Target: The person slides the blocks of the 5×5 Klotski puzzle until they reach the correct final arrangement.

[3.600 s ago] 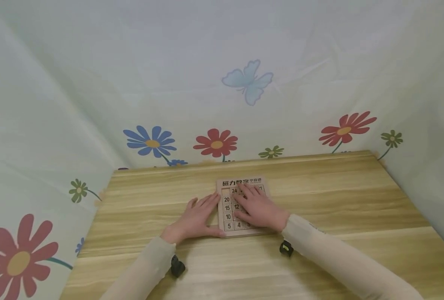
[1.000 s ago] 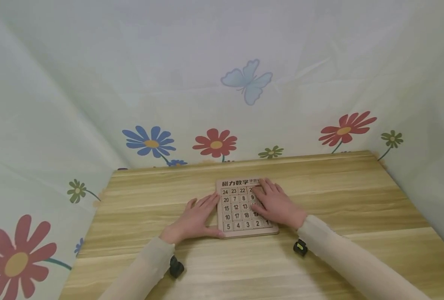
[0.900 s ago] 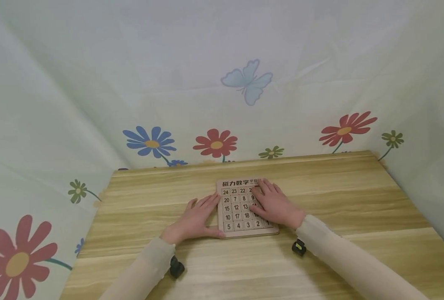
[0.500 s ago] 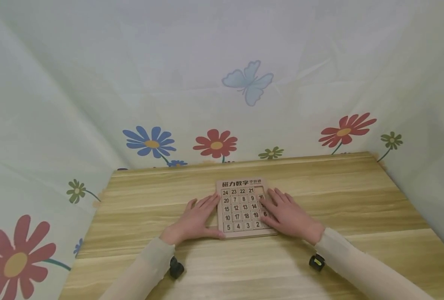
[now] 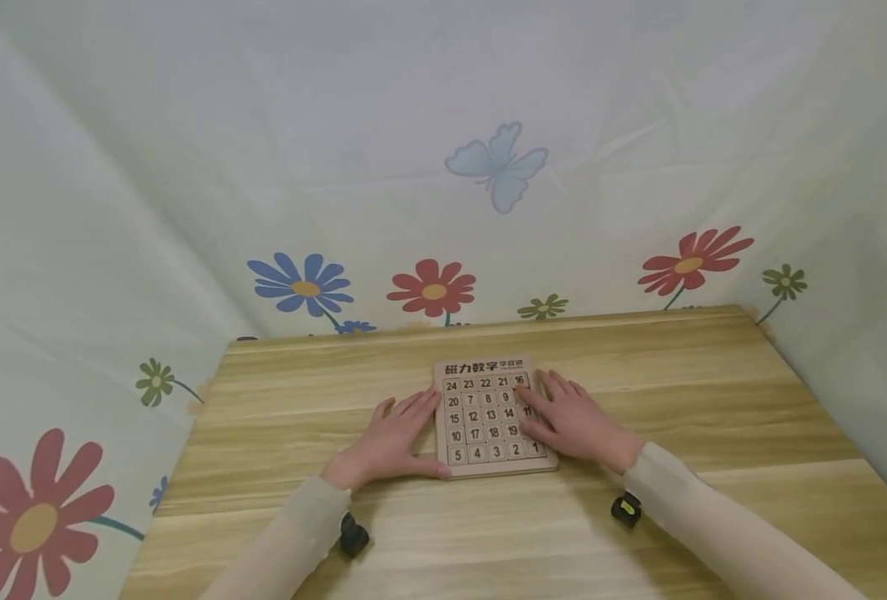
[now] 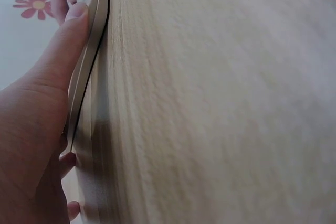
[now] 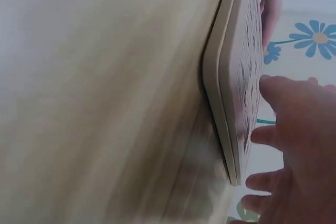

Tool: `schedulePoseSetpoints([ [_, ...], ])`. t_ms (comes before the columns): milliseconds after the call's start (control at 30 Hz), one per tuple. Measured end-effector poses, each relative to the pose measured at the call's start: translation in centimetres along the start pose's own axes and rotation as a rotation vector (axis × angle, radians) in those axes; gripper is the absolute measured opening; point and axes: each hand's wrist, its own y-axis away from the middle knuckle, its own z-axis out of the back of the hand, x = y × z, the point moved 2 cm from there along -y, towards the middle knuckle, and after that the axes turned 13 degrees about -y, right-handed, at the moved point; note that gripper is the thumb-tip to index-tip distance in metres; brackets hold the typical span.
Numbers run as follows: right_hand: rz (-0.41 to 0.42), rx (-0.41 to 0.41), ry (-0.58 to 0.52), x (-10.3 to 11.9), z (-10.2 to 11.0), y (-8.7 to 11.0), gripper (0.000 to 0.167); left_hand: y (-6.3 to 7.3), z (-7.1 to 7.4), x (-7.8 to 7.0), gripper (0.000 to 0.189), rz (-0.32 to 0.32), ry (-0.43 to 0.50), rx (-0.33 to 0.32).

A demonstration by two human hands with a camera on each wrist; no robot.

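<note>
Tan board (image 5: 499,468) lies flat on the table (image 5: 316,375); tile 16 (image 5: 519,380) newly fills the board's top-right corner, closing that row and probably leaving the gap under the right hand (image 5: 577,423), fingers apart, gripping nothing. The left hand (image 5: 385,443) touches the left edge, straight-fingered, thumb apart.

Two hands (image 5: 385,443) (image 5: 582,423), one number puzzle (image 5: 490,415), one table (image 5: 481,533)

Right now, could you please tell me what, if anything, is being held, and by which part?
Nothing looks gripped: the left hand steadies the board at its left edge; the right hand is over tiles.
</note>
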Motion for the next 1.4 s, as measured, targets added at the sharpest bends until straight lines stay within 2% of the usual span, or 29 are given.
schedulePoseSetpoints([
  [133,0.042,0.029,-0.006,0.3,0.2,1.5,0.059,0.1,0.0,0.1,0.127,0.006,0.004,-0.002],
  [300,0.047,0.046,-0.016,0.3,0.0,3.1,0.057,0.1,0.0,0.0,0.127,0.003,0.001,-0.003],
  [500,0.05,-0.004,-0.027,-0.4,0.0,2.3,0.056,-0.1,0.2,-0.2,0.127,-0.004,0.001,-0.006],
  [667,0.039,0.012,-0.039,-0.5,0.3,1.6,0.058,-0.1,0.2,-0.2,0.127,-0.008,0.004,0.001],
  [900,0.12,0.044,0.032,-0.2,0.4,3.4,0.056,0.0,0.1,0.0,0.127,-0.004,0.002,-0.001],
  [1100,0.135,0.079,0.007,-0.5,0.3,4.9,0.052,0.0,-0.1,0.1,0.128,-0.001,0.0,0.001],
  [1400,0.129,0.035,-0.013,-0.6,0.3,3.3,0.053,0.0,0.0,0.0,0.127,-0.001,-0.003,-0.004],
])
